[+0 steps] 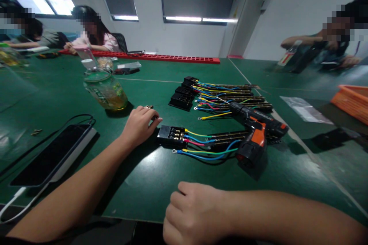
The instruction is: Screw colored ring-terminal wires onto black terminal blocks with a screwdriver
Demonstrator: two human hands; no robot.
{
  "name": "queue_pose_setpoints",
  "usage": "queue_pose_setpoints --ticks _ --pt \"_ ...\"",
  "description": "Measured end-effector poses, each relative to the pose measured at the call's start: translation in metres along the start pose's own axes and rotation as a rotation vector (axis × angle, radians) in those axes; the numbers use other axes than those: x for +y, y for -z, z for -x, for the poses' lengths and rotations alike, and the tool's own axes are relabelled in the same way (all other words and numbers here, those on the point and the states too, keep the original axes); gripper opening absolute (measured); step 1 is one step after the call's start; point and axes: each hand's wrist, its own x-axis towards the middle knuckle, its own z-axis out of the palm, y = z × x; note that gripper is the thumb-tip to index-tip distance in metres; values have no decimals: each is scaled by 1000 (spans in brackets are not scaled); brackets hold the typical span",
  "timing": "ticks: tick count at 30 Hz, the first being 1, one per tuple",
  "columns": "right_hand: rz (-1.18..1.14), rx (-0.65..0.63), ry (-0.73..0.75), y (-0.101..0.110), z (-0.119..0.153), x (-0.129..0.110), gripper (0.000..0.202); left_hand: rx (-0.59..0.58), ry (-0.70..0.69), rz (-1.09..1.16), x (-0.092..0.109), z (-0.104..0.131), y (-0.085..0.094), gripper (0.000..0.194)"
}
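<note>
My left hand (141, 123) rests on the green table with bent fingers, the thumb a little apart from them. Small brass-coloured screws (148, 106) lie right beside its knuckles. Just right of its fingertips sits a black terminal block (171, 136), with yellow, blue and red wires running to a black strip (227, 138). A loose ring-terminal wire (207, 152) lies in front. My right hand (193, 211) is closed at the near table edge; its palm side is hidden. An orange and black cordless drill (255, 134) lies across the strip.
Several more wired terminal blocks (181, 98) lie behind. At left are a glass jar (106, 91) with liquid and a phone (51, 155) on a cable. An orange basket (350, 101) stands at right. Three other people sit around the table, beyond a red slotted strip (172, 57).
</note>
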Motion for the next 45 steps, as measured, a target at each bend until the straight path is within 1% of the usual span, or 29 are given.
queue_pose_setpoints --ticks 5,10,14,17,21,29,40,45 --pt "64 56 -41 0 0 5 21 52 20 20 3 1 5 31" --pt "161 67 -117 0 3 14 18 131 -1 63 3 1 6 35" --pt "258 4 -216 -2 5 14 7 199 -57 89 1 1 3 34" --pt "313 -51 -295 -2 6 11 14 240 -102 106 0 0 1 32" --pt "313 -109 -401 -1 6 8 17 255 -114 121 0 0 0 29" --pt "343 -166 -569 -2 6 12 6 271 -147 139 0 0 -1 23" --pt "357 -171 -608 0 4 13 6 259 -142 130 1 -1 -2 23" --pt "351 -188 -640 -2 4 12 1 240 -135 133 1 -1 -2 22"
